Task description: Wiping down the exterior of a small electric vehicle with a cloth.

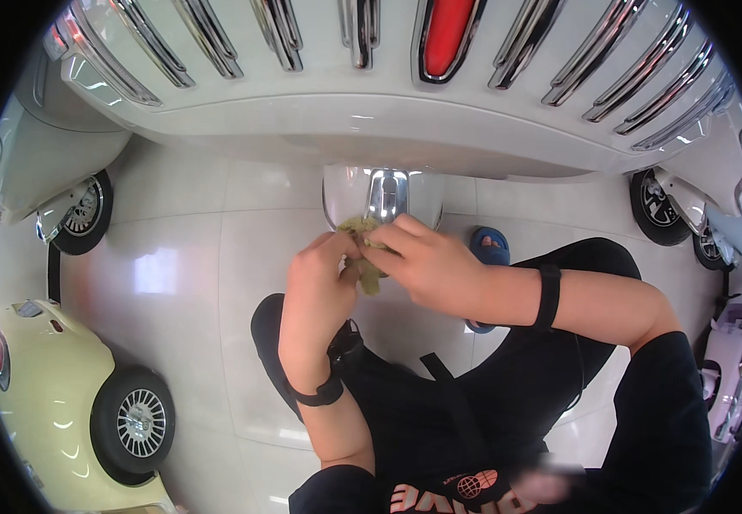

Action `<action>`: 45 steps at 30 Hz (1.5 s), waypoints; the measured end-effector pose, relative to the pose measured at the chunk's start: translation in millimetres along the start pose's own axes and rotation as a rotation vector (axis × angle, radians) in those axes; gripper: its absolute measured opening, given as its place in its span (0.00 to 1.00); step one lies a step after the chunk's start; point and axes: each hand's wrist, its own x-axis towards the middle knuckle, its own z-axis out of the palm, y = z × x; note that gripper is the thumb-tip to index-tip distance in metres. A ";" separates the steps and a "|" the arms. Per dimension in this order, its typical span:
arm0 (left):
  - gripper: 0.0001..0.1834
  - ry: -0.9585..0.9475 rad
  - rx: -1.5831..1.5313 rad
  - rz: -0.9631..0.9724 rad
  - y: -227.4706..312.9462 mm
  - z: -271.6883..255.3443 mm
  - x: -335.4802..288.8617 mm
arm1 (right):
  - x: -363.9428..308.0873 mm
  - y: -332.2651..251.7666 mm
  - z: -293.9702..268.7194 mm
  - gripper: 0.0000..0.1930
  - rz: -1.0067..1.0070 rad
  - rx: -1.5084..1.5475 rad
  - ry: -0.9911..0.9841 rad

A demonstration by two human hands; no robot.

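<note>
A crumpled yellow-green cloth (370, 279) is pinched between my two hands, in front of a rounded front fender (427, 201) with a shiny chrome trim piece (387, 195). My left hand (320, 272) has its fingers closed on the cloth from the left. From the right, my right hand (429, 264) grips the cloth's upper part, its fingertips close to those of the left. The fingers partly hide the cloth. Whether it touches the fender, I cannot tell.
Above the fender spans a white body panel (285, 116) with chrome strips and one red insert (448, 38). A pale yellow scooter (54, 377) stands at the left, with a black-tyred wheel (141, 420). More scooters line the right. My blue slipper (493, 255) rests on the tiled floor (277, 184).
</note>
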 end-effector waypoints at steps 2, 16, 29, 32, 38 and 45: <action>0.10 -0.024 -0.019 -0.004 -3.4 -5.4 -3.8 | -1.0 -5.4 1.9 0.24 -0.033 -0.017 -0.017; 0.12 0.417 -0.087 0.113 35.8 49.6 15.4 | 21.6 13.4 -19.4 0.33 0.124 -0.155 0.201; 0.12 0.343 0.032 0.109 41.6 42.5 29.9 | 20.0 15.8 -7.3 0.28 0.206 -0.309 0.199; 0.12 0.280 0.054 0.121 45.8 36.3 27.2 | 16.6 13.2 -11.6 0.27 0.186 -0.384 0.169; 0.12 0.169 0.135 0.093 54.7 25.1 18.7 | 9.1 3.2 -20.1 0.28 0.168 -0.402 0.067; 0.10 0.106 0.209 0.124 57.5 19.9 14.1 | -1.4 0.6 -16.6 0.25 0.176 -0.338 -0.007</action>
